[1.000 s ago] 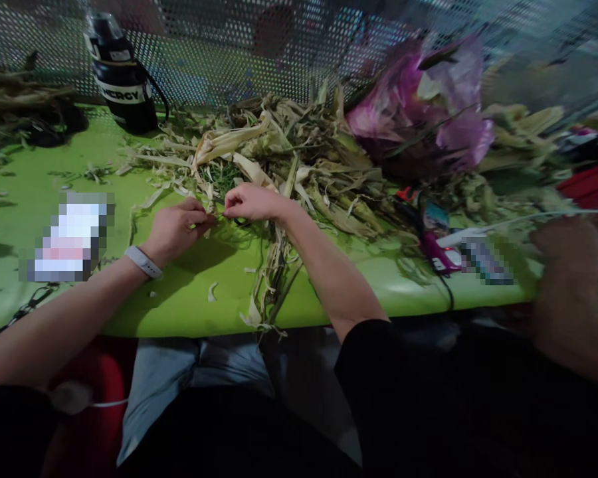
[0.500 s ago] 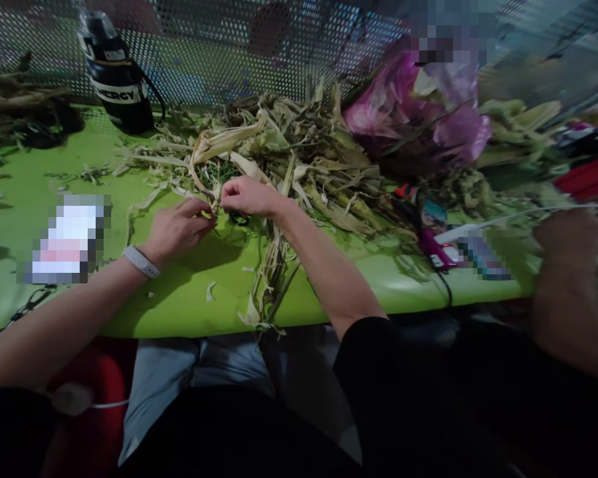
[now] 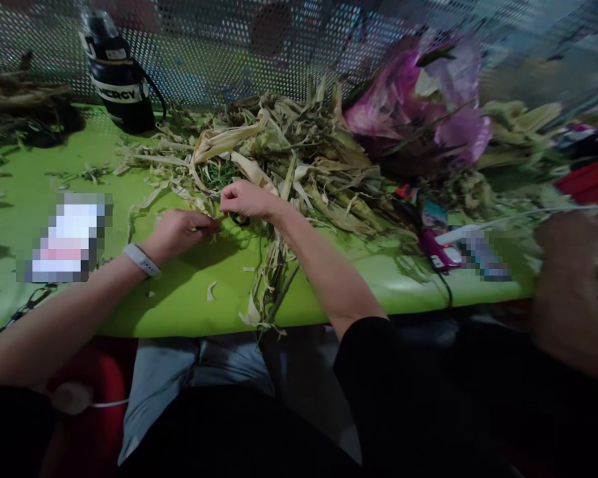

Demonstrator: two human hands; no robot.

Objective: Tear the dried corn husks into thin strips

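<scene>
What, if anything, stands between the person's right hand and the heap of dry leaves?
Nothing visible does. The right hand is at the near edge of the heap of dry leaves, which begins just beyond its knuckles. The black bottle and pink bag stand off to either side.

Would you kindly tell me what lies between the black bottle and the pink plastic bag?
In the head view, a heap of dry, husk-like leaves lies between the black bottle and the pink plastic bag.
</scene>
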